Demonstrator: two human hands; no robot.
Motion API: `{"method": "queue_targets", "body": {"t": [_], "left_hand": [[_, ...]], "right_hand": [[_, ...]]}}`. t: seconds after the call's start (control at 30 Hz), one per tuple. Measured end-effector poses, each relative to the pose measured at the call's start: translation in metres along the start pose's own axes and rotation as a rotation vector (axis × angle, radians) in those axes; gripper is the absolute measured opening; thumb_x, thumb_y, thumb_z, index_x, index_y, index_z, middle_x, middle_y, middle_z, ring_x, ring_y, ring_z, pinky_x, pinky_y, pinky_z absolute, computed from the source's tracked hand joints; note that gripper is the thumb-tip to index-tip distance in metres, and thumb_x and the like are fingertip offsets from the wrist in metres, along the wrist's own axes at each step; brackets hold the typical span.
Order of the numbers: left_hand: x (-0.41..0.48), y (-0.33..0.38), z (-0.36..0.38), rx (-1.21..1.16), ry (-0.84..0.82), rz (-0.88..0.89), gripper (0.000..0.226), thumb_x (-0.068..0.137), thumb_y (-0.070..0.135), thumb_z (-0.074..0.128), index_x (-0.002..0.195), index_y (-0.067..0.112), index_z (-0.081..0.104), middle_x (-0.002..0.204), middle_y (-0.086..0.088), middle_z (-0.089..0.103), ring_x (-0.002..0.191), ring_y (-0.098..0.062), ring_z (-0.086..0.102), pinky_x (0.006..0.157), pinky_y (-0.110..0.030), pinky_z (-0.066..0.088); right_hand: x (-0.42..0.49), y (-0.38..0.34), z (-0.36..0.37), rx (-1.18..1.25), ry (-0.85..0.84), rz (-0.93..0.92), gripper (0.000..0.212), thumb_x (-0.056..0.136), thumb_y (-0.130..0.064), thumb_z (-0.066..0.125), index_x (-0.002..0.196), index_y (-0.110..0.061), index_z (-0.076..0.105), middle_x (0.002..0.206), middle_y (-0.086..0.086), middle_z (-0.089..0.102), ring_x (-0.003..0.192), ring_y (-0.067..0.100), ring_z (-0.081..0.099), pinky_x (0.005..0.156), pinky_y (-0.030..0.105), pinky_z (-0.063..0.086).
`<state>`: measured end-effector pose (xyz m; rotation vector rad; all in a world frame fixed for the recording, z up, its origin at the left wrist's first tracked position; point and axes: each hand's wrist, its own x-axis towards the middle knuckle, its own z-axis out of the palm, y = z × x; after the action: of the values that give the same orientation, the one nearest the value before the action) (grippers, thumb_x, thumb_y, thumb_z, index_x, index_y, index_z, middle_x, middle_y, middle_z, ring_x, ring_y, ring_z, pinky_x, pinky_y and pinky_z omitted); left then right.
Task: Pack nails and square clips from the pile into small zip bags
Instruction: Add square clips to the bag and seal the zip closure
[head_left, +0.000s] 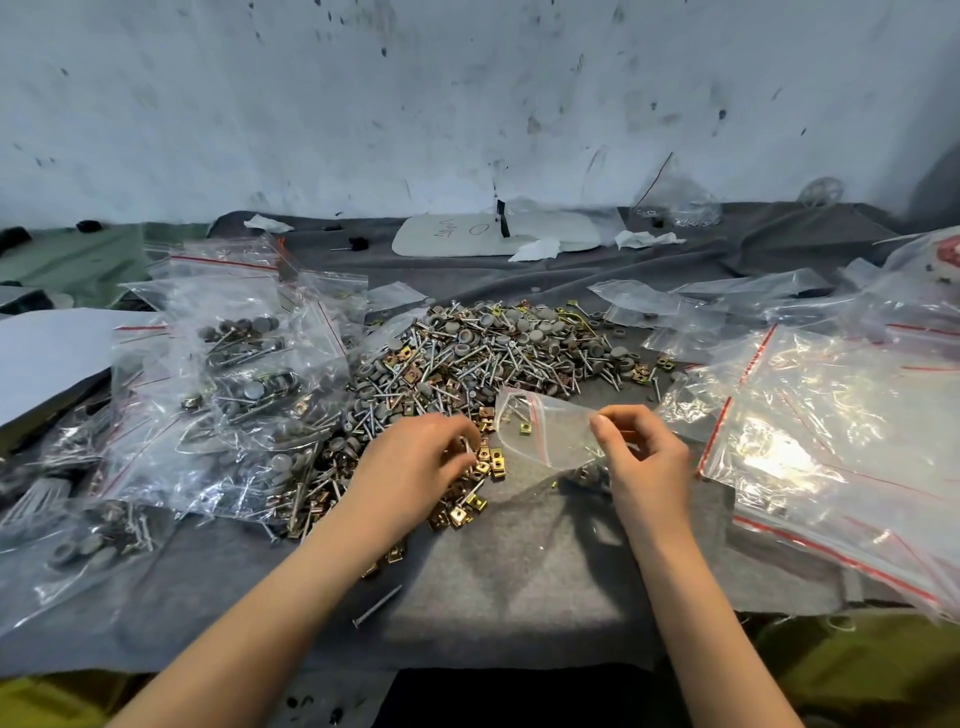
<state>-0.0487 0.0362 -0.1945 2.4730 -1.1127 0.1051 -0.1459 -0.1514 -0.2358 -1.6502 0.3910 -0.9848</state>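
Grey felt cloth (519, 571) covered the bench. At centre, beyond my hands, lay the pile of silver nails with round grey caps (498, 348). Its near edge ran into a scatter of brass-coloured square metal clips (467, 499).

My right hand (644, 467) held a small clear plastic zip bag with a red seal line (556, 436) just right of the clips. Thumb and forefinger pinched its upper right edge, and the other fingers were curled behind. One clip and what looked like a few nails showed through the film. My left hand (415, 462) lay on the clips with its fingers curled down among them. Whether the tips had one pinched, I could not tell.

Filled clear zip bags (234, 374) were heaped at left, and flat empty zip bags (805, 426) lay at right. A lone silver nail (376, 605) rested near me on the cloth.

Assessment: the bag film appeared thin, limp and slippery. It would best be held at the stiffer zip strip so that the mouth stays open. The clips looked light and rigid, and likely sharp-edged. They should be taken by their flat faces, a few at a time. The nails looked heavier at the cap, and their points could pierce the film.
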Motion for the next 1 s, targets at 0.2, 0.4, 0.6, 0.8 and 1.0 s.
{"method": "queue_targets", "body": {"t": [0.2,0.4,0.6,0.8,1.0], "left_hand": [[0.005,0.013,-0.019,-0.841,0.191,-0.233,0.012,0.091,0.005,0.061,0.092,0.016,0.066,0.084,-0.002,0.070,0.069,-0.015,0.072,0.065,-0.022,0.058],[0.004,0.024,-0.027,-1.293,0.068,-0.319,0.015,0.092,0.002,0.053,0.091,0.006,0.067,0.082,-0.006,0.074,0.069,-0.011,0.070,0.063,-0.018,0.056],[0.001,0.027,-0.031,-1.409,-0.004,-0.306,0.016,0.079,0.003,0.060,0.094,0.004,0.067,0.087,-0.011,0.074,0.073,-0.014,0.071,0.064,-0.019,0.056],[-0.002,0.030,-0.031,-1.431,0.002,-0.284,0.024,0.068,0.003,0.066,0.092,0.003,0.067,0.081,-0.011,0.074,0.073,-0.017,0.072,0.064,-0.019,0.055],[-0.006,0.033,-0.032,-1.395,-0.009,-0.259,0.028,0.064,0.001,0.068,0.092,0.005,0.067,0.081,-0.012,0.074,0.076,-0.020,0.073,0.065,-0.020,0.056]], "right_hand": [[-0.001,0.001,0.000,-0.008,-0.020,0.008,0.024,0.088,-0.010,0.065,0.075,-0.030,0.063,0.073,-0.010,0.063,0.064,-0.006,0.054,0.060,0.008,0.043],[-0.001,0.001,0.000,0.002,-0.018,0.020,0.025,0.088,-0.010,0.065,0.074,-0.030,0.063,0.070,-0.011,0.063,0.063,-0.005,0.054,0.060,0.007,0.042],[-0.001,-0.001,0.000,0.003,-0.019,0.021,0.025,0.088,-0.009,0.065,0.073,-0.030,0.063,0.070,-0.010,0.063,0.062,-0.005,0.053,0.059,0.008,0.042],[-0.002,-0.002,-0.001,-0.003,-0.028,0.028,0.023,0.088,-0.010,0.065,0.075,-0.029,0.064,0.072,-0.008,0.064,0.063,-0.003,0.054,0.060,0.009,0.043],[-0.002,-0.003,-0.001,-0.013,-0.027,0.030,0.024,0.088,-0.010,0.065,0.074,-0.029,0.063,0.071,-0.009,0.063,0.062,-0.004,0.053,0.059,0.008,0.042]]}}
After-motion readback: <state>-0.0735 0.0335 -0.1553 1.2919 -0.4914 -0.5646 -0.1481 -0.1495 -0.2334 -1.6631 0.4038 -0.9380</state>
